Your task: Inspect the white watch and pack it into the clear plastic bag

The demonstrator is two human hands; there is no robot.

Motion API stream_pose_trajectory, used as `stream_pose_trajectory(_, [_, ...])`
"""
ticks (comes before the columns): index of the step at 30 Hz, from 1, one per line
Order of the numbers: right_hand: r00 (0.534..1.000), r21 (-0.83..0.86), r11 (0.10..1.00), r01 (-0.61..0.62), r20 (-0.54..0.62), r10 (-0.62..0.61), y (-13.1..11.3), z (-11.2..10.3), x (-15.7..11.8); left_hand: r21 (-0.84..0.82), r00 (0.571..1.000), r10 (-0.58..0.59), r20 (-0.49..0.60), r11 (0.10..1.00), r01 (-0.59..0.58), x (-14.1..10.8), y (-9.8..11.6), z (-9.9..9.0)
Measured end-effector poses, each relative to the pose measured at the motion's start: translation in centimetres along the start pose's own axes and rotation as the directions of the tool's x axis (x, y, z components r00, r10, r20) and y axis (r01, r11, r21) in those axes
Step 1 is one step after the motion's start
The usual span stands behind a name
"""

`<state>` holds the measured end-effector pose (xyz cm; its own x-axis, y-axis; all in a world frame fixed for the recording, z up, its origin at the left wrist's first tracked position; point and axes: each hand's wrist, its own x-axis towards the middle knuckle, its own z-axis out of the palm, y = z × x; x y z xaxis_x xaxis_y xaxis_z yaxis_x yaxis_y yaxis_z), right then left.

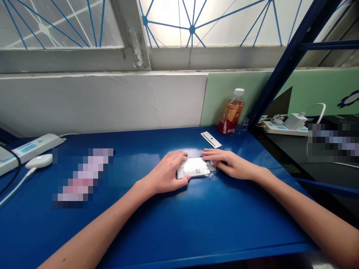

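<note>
A flat white packet in clear plastic wrap [194, 167] lies on the blue table in front of me. My left hand [169, 170] grips its left end, thumb along the near edge and fingers over the far side. At the right end, my right hand [227, 161] has its fingers stretched out, and their tips touch or nearly touch the crinkled clear plastic. Just beyond my right hand is a thin white card [211, 139] with a dark slot and a small dark dot.
A bottle of reddish-brown drink [232, 112] stands against the green panel at the back right. On the left are a white power strip [36, 147], a white cabled device [39, 161] and a blurred-out object [85, 177]. A blue metal post [286, 67] rises at the right.
</note>
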<state>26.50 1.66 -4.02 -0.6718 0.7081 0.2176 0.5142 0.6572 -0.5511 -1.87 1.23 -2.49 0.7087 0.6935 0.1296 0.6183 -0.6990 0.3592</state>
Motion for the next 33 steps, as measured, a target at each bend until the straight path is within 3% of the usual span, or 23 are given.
stream_pose_trajectory(4, [0.991,-0.146,0.989,0.032,-0.12,-0.05,0.3,0.3,0.1,0.05,0.999,-0.046,-0.007,0.998,0.047,-0.3,-0.3,0.3])
stream_pose_trajectory(9, [0.986,-0.138,0.988,0.067,-0.145,-0.087,-0.3,0.6,0.3,0.115,0.998,-0.042,0.045,0.993,0.037,-0.3,-0.3,1.0])
stream_pose_trajectory(13, [0.991,-0.048,0.998,0.03,-0.128,-0.036,-0.9,0.8,0.3,0.142,0.996,-0.056,0.066,0.989,0.046,-0.1,-0.2,1.2])
stream_pose_trajectory(23, [0.97,0.014,0.996,-0.09,-0.226,0.091,-1.1,1.8,0.2,0.049,1.0,-0.005,0.013,0.999,0.004,-0.2,0.3,0.9])
stream_pose_trajectory(27, [0.965,-0.013,1.0,-0.008,-0.261,0.004,-1.1,1.6,0.3,0.049,1.0,-0.009,0.005,0.999,0.009,-0.1,0.3,0.9])
stream_pose_trajectory(33, [0.966,-0.052,0.994,0.093,-0.235,-0.103,-0.2,-1.1,0.0,0.09,0.999,-0.032,0.009,0.995,0.031,0.0,-0.3,0.7])
